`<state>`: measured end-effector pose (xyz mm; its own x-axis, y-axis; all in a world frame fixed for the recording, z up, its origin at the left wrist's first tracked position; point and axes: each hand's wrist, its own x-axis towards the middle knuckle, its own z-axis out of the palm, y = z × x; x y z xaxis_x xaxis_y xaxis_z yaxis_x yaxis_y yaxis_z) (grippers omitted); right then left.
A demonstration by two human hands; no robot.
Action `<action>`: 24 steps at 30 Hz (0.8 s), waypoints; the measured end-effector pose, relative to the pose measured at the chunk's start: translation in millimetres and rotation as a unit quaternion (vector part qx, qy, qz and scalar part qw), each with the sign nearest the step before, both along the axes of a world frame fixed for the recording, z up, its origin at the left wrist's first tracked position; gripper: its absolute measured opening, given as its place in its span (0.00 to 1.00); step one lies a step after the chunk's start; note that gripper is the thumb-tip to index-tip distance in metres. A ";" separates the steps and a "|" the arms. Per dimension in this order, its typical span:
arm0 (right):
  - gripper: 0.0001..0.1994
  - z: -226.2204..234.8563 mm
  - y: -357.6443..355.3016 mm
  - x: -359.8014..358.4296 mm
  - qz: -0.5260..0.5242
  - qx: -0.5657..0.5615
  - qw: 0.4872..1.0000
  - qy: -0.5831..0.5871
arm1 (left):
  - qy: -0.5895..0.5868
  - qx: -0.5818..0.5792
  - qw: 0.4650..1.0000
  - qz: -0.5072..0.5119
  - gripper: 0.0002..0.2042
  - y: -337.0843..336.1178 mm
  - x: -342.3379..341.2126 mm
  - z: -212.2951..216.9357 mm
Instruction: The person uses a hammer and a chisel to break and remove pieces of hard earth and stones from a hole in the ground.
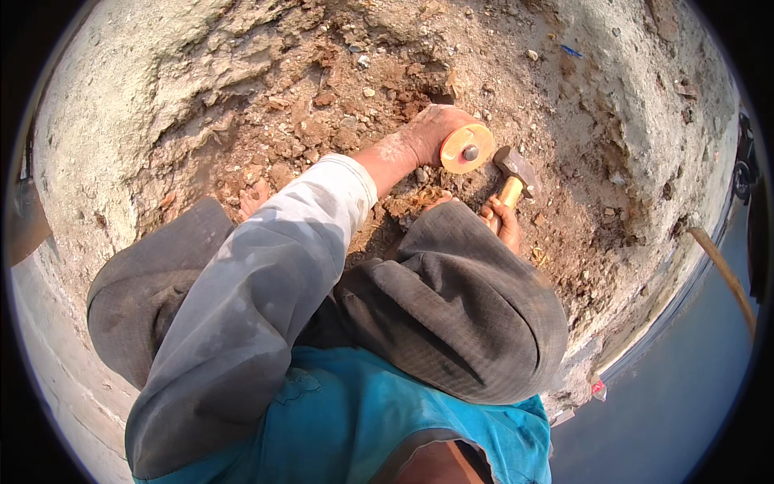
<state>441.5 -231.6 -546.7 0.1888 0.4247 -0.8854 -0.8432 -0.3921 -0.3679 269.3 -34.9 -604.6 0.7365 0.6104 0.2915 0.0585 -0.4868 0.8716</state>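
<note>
My left hand [431, 133] reaches across the broken ground, closed around a chisel below its round orange hand guard [458, 155]. The chisel's grey metal striking end [470, 152] pokes out of the guard's middle; its lower part is hidden by my hand. Beyond my right knee, my right hand [506, 226] wraps round the yellowish handle of a hammer [510, 192]. The dark steel hammer head [514, 168] lies just right of the guard, apart from it. My right forearm is hidden behind the knee.
Crumbled brown soil and stones [322, 105] lie around my bare feet [254, 198]. Pale, rough slabs of ground [121, 105] rise on both sides. A wooden pole [726, 278] leans at the right, over a smooth grey surface [661, 411]. A blue scrap [572, 51] lies far right.
</note>
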 end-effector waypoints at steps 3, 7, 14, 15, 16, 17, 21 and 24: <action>0.10 -10.8 -1.4 2.2 -0.002 0.002 1.000 0.020 | 0.261 -0.008 0.958 -0.119 0.15 -28.8 -25.1 46.2; 0.13 -15.0 -13.0 8.6 0.004 0.042 0.999 0.007 | 0.323 -0.108 0.929 -0.142 0.14 -37.1 -55.7 48.6; 0.13 -31.3 3.1 0.9 -0.061 0.170 0.977 0.114 | 0.066 0.009 0.997 0.024 0.14 3.3 -3.6 76.0; 0.12 -35.0 2.7 4.2 -0.068 0.177 0.974 0.127 | 0.057 0.043 0.997 0.039 0.13 17.2 0.0 66.2; 0.11 -36.8 3.3 5.6 -0.063 0.166 0.976 0.126 | 0.052 0.073 0.994 0.056 0.13 30.6 0.5 52.0; 0.10 -35.3 7.7 6.3 -0.057 0.159 0.978 0.125 | 0.077 0.117 0.985 0.098 0.17 43.0 -1.1 23.8; 0.11 10.6 19.8 7.1 -0.005 0.096 0.992 -0.081 | 0.118 0.057 0.979 0.158 0.15 58.2 28.0 9.2; 0.13 61.8 47.8 20.0 0.050 0.138 0.956 -0.255 | 0.142 0.008 0.966 0.215 0.16 65.3 34.2 8.4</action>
